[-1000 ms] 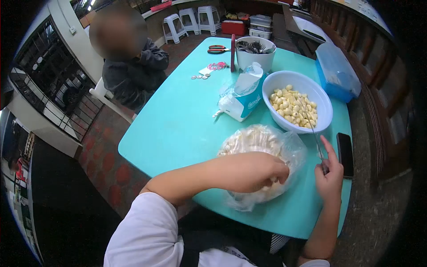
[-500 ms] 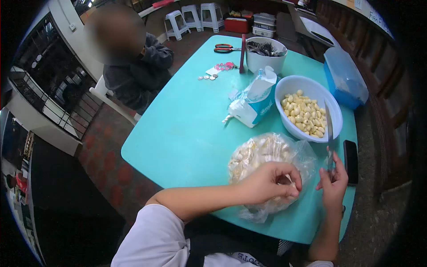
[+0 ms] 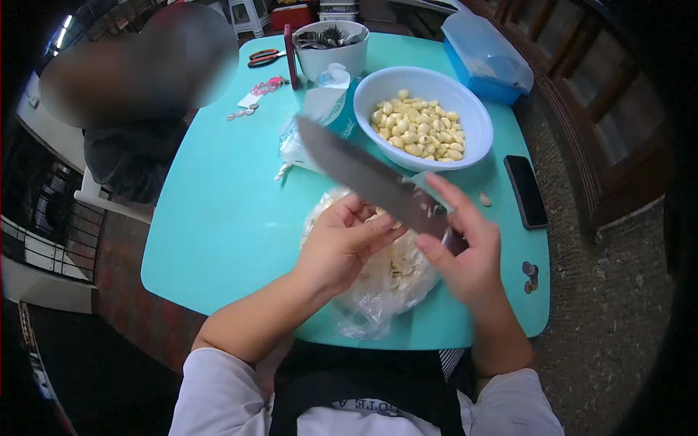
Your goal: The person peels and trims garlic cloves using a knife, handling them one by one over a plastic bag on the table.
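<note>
My left hand (image 3: 336, 245) is closed in a pinch on a garlic clove (image 3: 396, 224), partly hidden by the fingers and the blade. In my right hand (image 3: 469, 243) is a wide-bladed knife (image 3: 363, 171), its handle mostly covered by my palm. The blade slants up and left, close beside the clove, with pale bits stuck near its handle end. Beneath both hands lies a clear plastic bag (image 3: 385, 294) of garlic and papery skins. Beyond the knife, a pale blue bowl (image 3: 481, 134) holds many peeled garlic cloves (image 3: 418, 129).
A single clove (image 3: 485, 199) and a phone (image 3: 526, 191) lie at right, near coins (image 3: 531, 275). Farther back are a tissue pack (image 3: 336, 109), a white tub (image 3: 334, 64) of forks, scissors (image 3: 266, 57) and a blue lidded box (image 3: 483, 83). A person (image 3: 127, 163) sits at left.
The view has swung right and down. My right hand has brought the knife leftward, from nearly upright beside the bowl to slanting across near my left hand. A loose clove now shows near the phone.
</note>
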Demonstrator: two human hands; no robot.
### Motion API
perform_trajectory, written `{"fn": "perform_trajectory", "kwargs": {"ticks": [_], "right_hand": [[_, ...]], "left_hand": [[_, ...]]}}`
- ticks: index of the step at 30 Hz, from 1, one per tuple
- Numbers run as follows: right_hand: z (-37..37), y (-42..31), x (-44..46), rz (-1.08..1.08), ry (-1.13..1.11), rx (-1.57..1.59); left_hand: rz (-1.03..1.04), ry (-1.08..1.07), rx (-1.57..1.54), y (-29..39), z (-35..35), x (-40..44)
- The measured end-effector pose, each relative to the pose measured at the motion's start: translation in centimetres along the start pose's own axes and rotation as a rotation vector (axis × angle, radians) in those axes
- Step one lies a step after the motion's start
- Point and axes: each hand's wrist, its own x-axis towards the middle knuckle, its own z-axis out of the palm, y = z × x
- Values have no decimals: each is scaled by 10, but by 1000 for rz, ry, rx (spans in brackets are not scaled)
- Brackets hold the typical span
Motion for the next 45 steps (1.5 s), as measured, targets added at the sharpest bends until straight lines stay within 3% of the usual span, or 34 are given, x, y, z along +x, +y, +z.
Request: {"fn": "perform_trajectory", "kwargs": {"ticks": [2,6,10,15,18,25,37,45], "right_hand": [[8,13,-7,-132,-6,29],[5,5,-13,-90,-111,47],[0,-1,-10,-135,-164,-25],[2,10,-13,-284,-121,-70],[-2,8,-12,-274,-146,-104],[-6,9,-10,-89,-288,170],[-7,13,-10,-214,-278,-13],[-9,13,-8,-104,-345,186]], "left_hand": [[27,19,-2,0,1,-1],[-109,-46,-86,-5,-6,1],[-97,-208,-196,-9,-12,5],[-52,-224,-203,-14,-16,6],[-17,-242,-171,-17,-19,8],[2,-174,-1,-6,-11,4],[-52,-154,14,-4,-11,4],[141,-245,7,-10,-16,6]]}}
